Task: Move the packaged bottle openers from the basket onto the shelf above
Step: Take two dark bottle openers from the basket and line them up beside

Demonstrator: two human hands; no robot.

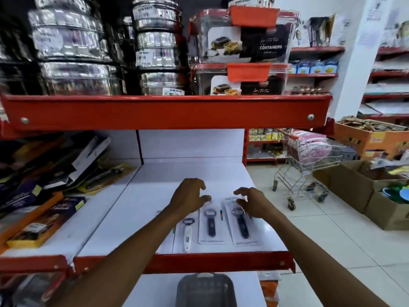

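Note:
Three packaged bottle openers lie side by side on the white shelf [155, 191] near its red front lip. The left one [188, 233] has a white handle. The middle one [211, 224] and the right one [242, 224] have dark handles on white cards. My left hand [188, 197] hovers with fingers spread over the top of the middle package. My right hand [253, 201] hovers with curled fingers at the top of the right package. Neither hand holds anything. A dark grey basket [204, 289] sits on the shelf below, its inside hard to see.
Boxed goods [44, 218] are piled on the shelf's left part. The red shelf above [166, 111] carries steel tins and plastic containers. A shopping trolley [309, 160] and cardboard boxes [358, 185] stand on the tiled floor to the right.

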